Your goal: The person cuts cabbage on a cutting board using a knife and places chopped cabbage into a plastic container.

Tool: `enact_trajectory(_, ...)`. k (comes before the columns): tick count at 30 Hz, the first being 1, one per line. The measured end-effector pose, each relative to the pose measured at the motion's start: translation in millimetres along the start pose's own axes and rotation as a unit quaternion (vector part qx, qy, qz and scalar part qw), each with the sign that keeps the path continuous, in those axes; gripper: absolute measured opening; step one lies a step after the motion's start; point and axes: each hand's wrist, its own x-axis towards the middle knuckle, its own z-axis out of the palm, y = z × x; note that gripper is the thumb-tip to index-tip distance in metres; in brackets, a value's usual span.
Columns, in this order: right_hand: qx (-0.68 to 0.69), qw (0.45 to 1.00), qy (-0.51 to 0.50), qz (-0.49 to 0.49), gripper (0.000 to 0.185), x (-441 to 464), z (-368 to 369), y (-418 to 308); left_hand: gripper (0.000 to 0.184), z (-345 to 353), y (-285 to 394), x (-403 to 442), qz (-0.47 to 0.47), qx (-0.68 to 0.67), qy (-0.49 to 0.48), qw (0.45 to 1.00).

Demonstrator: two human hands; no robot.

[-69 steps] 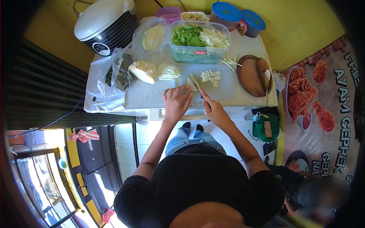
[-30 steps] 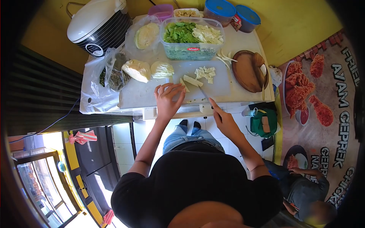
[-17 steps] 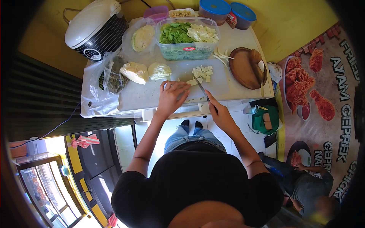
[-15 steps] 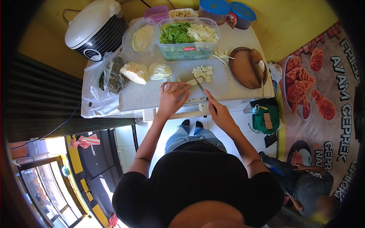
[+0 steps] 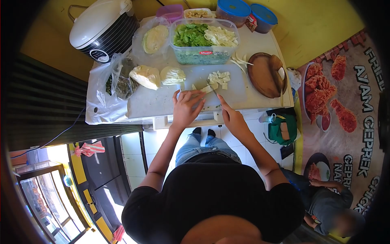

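Observation:
My right hand (image 5: 233,118) is closed around the handle of a knife (image 5: 215,93), its blade at the right end of a pale cabbage strip (image 5: 207,88). Bent fingers of my left hand (image 5: 187,107) press that strip onto a translucent cutting board (image 5: 237,90). Just beyond the blade lies a small pile of cut cabbage pieces (image 5: 219,78). Two cabbage chunks, a larger one (image 5: 145,77) and a smaller one (image 5: 172,75), sit left of the board. Behind it stands a clear plastic container (image 5: 205,58) with green leaves and chopped cabbage.
A wooden plate (image 5: 262,75) and pale slivers (image 5: 241,61) are at right. Bagged cabbage (image 5: 155,40), a bag of dark greens (image 5: 124,83) and a rice cooker (image 5: 103,30) occupy the left. Blue-lidded tubs (image 5: 233,8) stand behind. Another person (image 5: 331,205) is at lower right.
The knife has shifted slightly along the cabbage strip, and its blade shows less. My left hand stays on the strip. The whole view has shifted slightly.

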Motion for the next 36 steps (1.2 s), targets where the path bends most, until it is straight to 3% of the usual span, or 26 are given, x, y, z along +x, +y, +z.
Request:
enact_trajectory(9, 0.108, 0.993, -0.013, 0.047, 0.051, -16, -17, -7, 0.032, 0, 0, -4, -0.012, -0.037, 0.054, 0.998)
enact_trajectory(15, 0.113, 0.993, -0.033, 0.009, 0.051, -7, -6, -12, 0.052, 5, -2, -4, -0.035, -0.06, 0.048, 0.996)
enact_trajectory(17, 0.104, 0.992, -0.056, 0.038, 0.052, -6, -3, -11, 0.056, 4, -2, -4, -0.033, -0.058, 0.048, 0.997)
enact_trajectory(20, 0.071, 0.997, -0.016, -0.022, 0.053, 4, 8, -1, 0.056, 4, -2, -3, -0.041, -0.054, 0.042, 0.997)
enact_trajectory(30, 0.03, 0.997, -0.059, 0.027, 0.054, -23, -2, 5, 0.056, 3, 0, -2, -0.074, -0.061, 0.024, 0.995)
enact_trajectory(33, 0.11, 0.993, -0.031, -0.015, 0.052, -19, 0, 7, 0.054, -2, 1, -2, -0.032, -0.059, 0.086, 0.994)
enact_trajectory(36, 0.141, 0.989, -0.04, 0.023, 0.051, -11, -4, -6, 0.051, -5, 5, -4, -0.109, -0.064, 0.146, 0.981)
